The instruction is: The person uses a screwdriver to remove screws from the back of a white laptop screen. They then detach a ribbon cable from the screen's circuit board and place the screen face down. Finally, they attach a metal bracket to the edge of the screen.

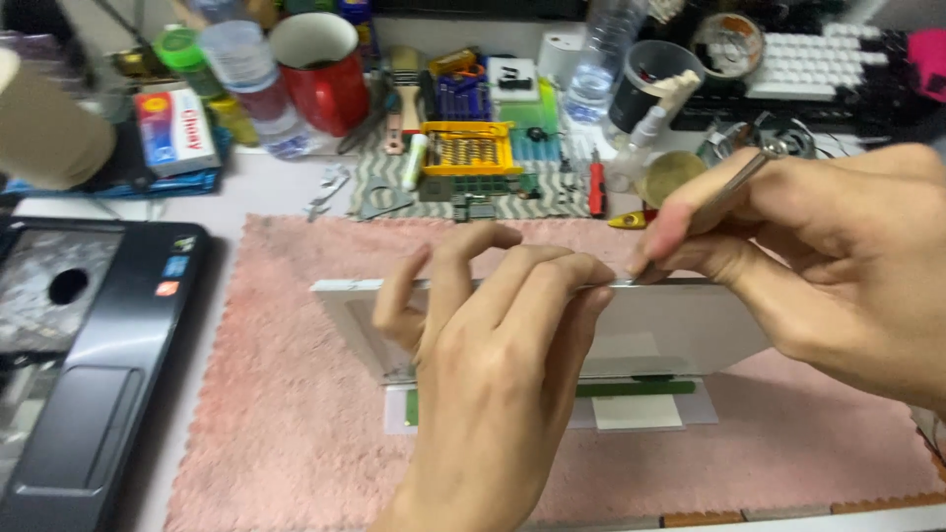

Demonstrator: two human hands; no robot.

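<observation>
Left hand [483, 345] pinches the upper edge of a thin, pale grey flat display panel [680, 330], fingers curled over the rim and thumb side behind; grip closed on the panel, holding it tilted up on its lower edge, apparently so the top edge is steady and reachable. Panel stands on a pink fuzzy cloth mat [296, 414] in the middle of the bench, a narrow green circuit strip [631, 388] along its foot.

Right hand [818, 246] holds a slim metal tool [734, 182] pen-fashion, fingers closed round the shaft, tip meeting the panel's top edge just beside the left fingertips.

Black laptop base [89, 394] lies left of the mat. Behind: red mug [320, 69], yellow screwdriver-bit case [471, 148], clear plastic bottle [601, 59].
</observation>
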